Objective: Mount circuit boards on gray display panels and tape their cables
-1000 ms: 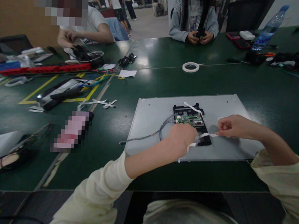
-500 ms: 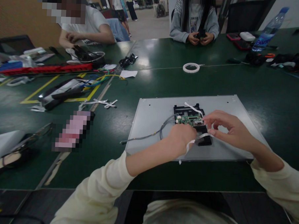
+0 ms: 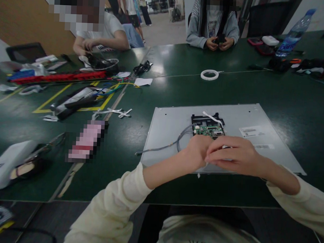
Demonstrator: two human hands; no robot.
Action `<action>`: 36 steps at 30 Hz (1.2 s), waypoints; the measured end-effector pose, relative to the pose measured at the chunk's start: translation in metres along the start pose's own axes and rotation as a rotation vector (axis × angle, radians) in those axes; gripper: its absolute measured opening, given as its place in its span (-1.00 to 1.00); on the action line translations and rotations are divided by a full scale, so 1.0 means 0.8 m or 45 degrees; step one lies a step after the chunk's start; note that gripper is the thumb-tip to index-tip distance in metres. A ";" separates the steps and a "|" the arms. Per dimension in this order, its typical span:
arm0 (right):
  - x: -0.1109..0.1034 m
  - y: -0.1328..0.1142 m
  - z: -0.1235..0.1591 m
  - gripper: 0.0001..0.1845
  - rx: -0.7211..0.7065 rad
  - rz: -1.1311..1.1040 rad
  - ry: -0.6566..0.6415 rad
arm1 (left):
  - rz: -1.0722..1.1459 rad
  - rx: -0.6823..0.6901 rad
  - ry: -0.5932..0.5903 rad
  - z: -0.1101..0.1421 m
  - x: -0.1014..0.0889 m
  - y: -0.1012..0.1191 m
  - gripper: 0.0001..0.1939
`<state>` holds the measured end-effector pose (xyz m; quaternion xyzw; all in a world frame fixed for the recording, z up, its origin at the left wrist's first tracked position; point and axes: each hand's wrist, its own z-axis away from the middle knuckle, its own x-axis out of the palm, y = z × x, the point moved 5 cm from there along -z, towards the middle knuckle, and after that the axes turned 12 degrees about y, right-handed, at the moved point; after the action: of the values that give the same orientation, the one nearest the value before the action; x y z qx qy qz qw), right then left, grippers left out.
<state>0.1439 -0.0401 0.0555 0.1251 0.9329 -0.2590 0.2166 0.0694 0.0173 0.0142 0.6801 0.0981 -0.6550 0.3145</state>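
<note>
A grey flat panel point(image 3: 165, 132) lies on the table, bearing a black plastic bracket point(image 3: 198, 119) and a green circuit board point(image 3: 204, 130). Over the panel's near half, my left hand point(image 3: 198, 151) is curled beside the board, its fingers mostly hidden by the other hand. My right hand point(image 3: 234, 155) crosses in front, its fingertips pinched together at the heel of my left hand on a strip of white tape, of which only a little shows. Another white tape piece point(image 3: 213, 117) is stuck across the bracket. A grey cable point(image 3: 160, 149) runs leftward from the board.
A roll of white tape point(image 3: 209, 75) lies beyond the panel. To the left are a phone point(image 3: 87, 141), crossed tape strips point(image 3: 119, 113), a white device point(image 3: 12, 161) and a red strip point(image 3: 62, 76). A bottle point(image 3: 294, 34) stands far right. Two people sit opposite.
My right hand has moved left and nearer, from the board's right side to my left hand, uncovering labels on the panel. The whole view has shifted slightly.
</note>
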 end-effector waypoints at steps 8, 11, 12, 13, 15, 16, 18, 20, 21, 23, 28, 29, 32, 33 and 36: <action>-0.014 0.004 -0.008 -0.85 0.182 0.077 -0.002 | 0.029 0.000 -0.081 0.002 -0.015 0.007 -0.76; -0.025 0.000 -0.013 -0.87 0.236 0.154 0.052 | -0.064 0.020 -0.125 -0.009 0.000 0.003 -0.75; -0.029 0.000 -0.014 -0.88 0.266 0.176 0.091 | -0.092 -0.001 -0.161 -0.011 0.005 0.000 -0.73; -0.034 0.001 -0.015 -0.90 0.311 0.192 0.148 | -0.102 -0.004 -0.182 -0.013 0.007 -0.001 -0.73; -0.045 0.008 -0.014 -0.93 0.464 0.188 0.304 | -0.055 -0.053 -0.256 -0.012 0.008 -0.006 -0.73; -0.050 0.014 -0.011 -0.94 0.569 0.169 0.388 | 0.008 -0.096 -0.318 -0.009 0.007 -0.011 -0.72; -0.055 0.028 -0.001 -0.90 0.790 0.111 0.530 | 0.213 -0.161 -0.479 0.002 0.002 -0.019 -0.67; -0.053 0.039 0.011 -0.84 0.957 0.047 0.594 | 0.434 -0.103 -0.416 0.011 -0.017 -0.025 -0.72; -0.052 0.043 0.016 -0.82 1.014 0.019 0.609 | 0.541 -0.073 -0.359 0.016 -0.028 -0.028 -0.77; -0.049 0.048 0.026 -0.80 1.097 -0.033 0.632 | 0.705 -0.147 -0.182 0.026 -0.048 -0.042 -0.78; -0.038 0.050 0.036 -0.77 1.254 -0.156 0.608 | 0.981 -0.363 0.134 0.059 -0.075 -0.059 -0.52; -0.036 0.049 0.035 -0.76 1.271 -0.175 0.594 | 1.002 -0.347 0.134 0.065 -0.076 -0.056 -0.51; -0.027 0.046 0.033 -0.75 1.289 -0.239 0.572 | 0.975 -0.281 0.125 0.078 -0.075 -0.051 -0.59; -0.024 0.045 0.032 -0.75 1.285 -0.262 0.567 | 0.954 -0.266 0.134 0.081 -0.076 -0.051 -0.63; -0.014 0.040 0.029 -0.73 1.252 -0.319 0.531 | 0.916 -0.251 0.188 0.089 -0.083 -0.057 -0.73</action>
<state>0.1729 -0.0274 0.0291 0.1484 0.7328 -0.6580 -0.0895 -0.0226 0.0322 0.0678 0.6830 -0.0620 -0.4394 0.5802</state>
